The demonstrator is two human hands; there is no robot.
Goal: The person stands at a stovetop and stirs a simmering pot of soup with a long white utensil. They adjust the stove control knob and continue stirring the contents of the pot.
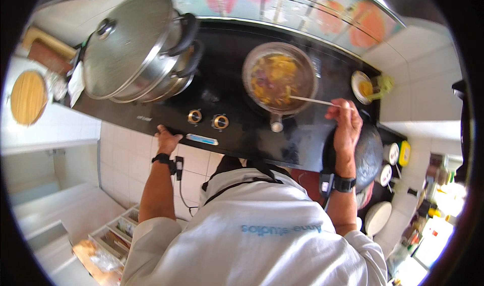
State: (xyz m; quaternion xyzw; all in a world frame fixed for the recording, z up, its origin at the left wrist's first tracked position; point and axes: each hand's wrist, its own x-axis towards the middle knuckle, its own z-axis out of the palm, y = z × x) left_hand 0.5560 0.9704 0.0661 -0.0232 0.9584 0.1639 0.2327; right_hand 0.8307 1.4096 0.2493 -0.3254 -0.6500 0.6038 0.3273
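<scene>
My right hand [346,115] is closed on a pair of thin chopsticks [315,100], or possibly a single one; their far end dips into a metal saucepan [248,76]. Yellow and purplish pieces of food [278,72] lie in brownish liquid in the pan. The pan stands on the right part of a black gas cooktop [223,72], its short handle pointing towards me. My left hand [167,138] rests with spread fingers on the cooktop's front edge, left of two gold-ringed knobs [208,119], and holds nothing.
A tall lidded steel steamer pot [130,47] stands on the cooktop's left. A plate with yellow food [362,87] lies to the right, near a green object [382,85]. Beside my right forearm is a large dark wok [366,155], with white tubs [391,153] beyond. A round wooden board [28,97] is far left.
</scene>
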